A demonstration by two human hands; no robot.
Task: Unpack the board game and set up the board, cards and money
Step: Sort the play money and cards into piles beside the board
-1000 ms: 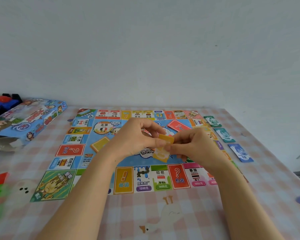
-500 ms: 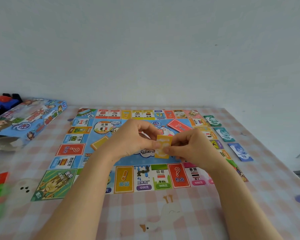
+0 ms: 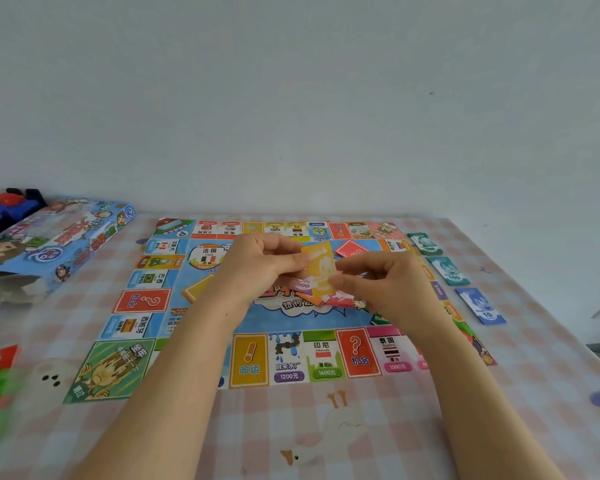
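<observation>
Plain pale wall at the back, and a bench under a pink checked cloth [image 3: 326, 427] with the colourful square paper game board [image 3: 142, 301] already laid flat on it. The blue cardboard game box [image 3: 59, 237] is shoved off to the left. Looks like we're at the money-sorting step. The left hand [image 3: 257, 268] grips a small mixed stack of paper money [image 3: 302, 285] above the board's middle, while the right hand [image 3: 385, 282] pinches the yellow paper banknote [image 3: 319, 268] on top of it. Just off the board's right edge there's a green note pile [image 3: 424, 243], a teal note pile [image 3: 449, 270] and a blue note pile [image 3: 480, 305] in a row. I'd guess the yellow one needs peeling off cleanly and starting its own spot in that row.
</observation>
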